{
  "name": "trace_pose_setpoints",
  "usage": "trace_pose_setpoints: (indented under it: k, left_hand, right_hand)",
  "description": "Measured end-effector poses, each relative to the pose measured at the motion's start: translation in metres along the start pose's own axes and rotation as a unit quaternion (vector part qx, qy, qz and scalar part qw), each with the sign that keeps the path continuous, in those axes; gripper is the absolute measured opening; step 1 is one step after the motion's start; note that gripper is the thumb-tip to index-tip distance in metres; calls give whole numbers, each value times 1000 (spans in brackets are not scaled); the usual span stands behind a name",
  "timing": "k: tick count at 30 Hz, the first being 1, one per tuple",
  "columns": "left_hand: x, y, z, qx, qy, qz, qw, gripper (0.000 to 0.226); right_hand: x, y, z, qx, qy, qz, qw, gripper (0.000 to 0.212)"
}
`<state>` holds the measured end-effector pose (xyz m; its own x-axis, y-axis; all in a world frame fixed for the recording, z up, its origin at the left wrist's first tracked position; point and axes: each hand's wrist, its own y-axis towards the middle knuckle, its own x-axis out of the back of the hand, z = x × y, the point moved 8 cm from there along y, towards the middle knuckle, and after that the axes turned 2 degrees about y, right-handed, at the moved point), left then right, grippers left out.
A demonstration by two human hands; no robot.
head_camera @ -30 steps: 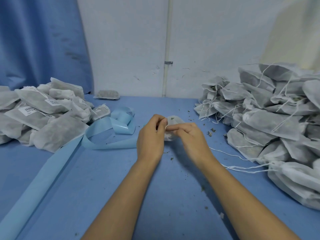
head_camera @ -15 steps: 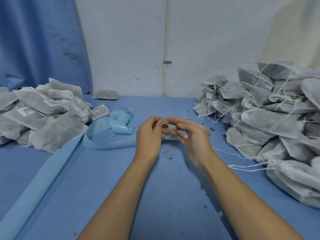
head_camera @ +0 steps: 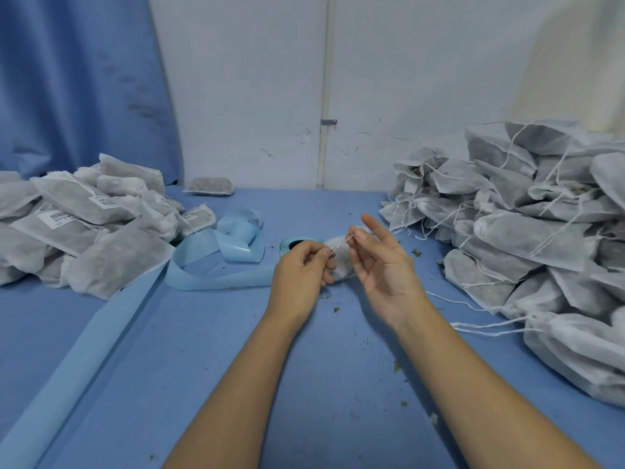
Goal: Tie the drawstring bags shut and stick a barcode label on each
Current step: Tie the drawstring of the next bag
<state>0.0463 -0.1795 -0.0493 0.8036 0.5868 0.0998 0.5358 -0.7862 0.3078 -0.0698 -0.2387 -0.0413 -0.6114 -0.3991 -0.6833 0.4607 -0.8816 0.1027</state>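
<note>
Right hand [head_camera: 382, 265] turned, drawstring [head_camera: 341, 244] pinched, blue table [head_camera: 203, 350], wall [head_camera: 406, 96]

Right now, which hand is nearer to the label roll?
Left. The left hand is just in front of the label roll; the right hand is farther off, to its right.

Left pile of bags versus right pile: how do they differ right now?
The left pile carries white barcode labels; none show on the right pile. The right pile has loose drawstrings trailing out and a few gaping mouths; the left pile looks cinched, no strings trailing out. The right pile stacks higher than the left pile. Both hold grey-white fabric bags with dark filling.
</note>
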Motion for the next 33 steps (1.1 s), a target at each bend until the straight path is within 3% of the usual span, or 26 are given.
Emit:
trace_pose_setpoints:
  k: [5,10,15,19,22,26,33]
  left_hand:
    - [-1,-3,-3,-2,18,5,1000,18]
    - [0,-4,-8,-54,164,-14,985,10]
    - [2,-8,-27,-140,194,-59,969,26]
    - [12,-9,-42,-159,102,-112,976,48]
    - [27,-3,-40,-117,35,-156,980,36]
    - [39,2,-38,-81,-25,-178,980,16]
    - [54,0,-42,-100,-59,-240,964,18]
  right_hand:
    - [1,-2,1,-6,42,-3,999,27]
    - [-5,-3,-6,-47,60,13,997,33]
    - [-11,-4,-13,-80,76,42,993,43]
    - [-12,-3,-7,-61,73,56,994,41]
    - [-7,-1,-2,-36,43,43,997,37]
    - [5,0,0,4,-103,-22,994,15]
    - [0,-3,-8,8,-234,-23,972,4]
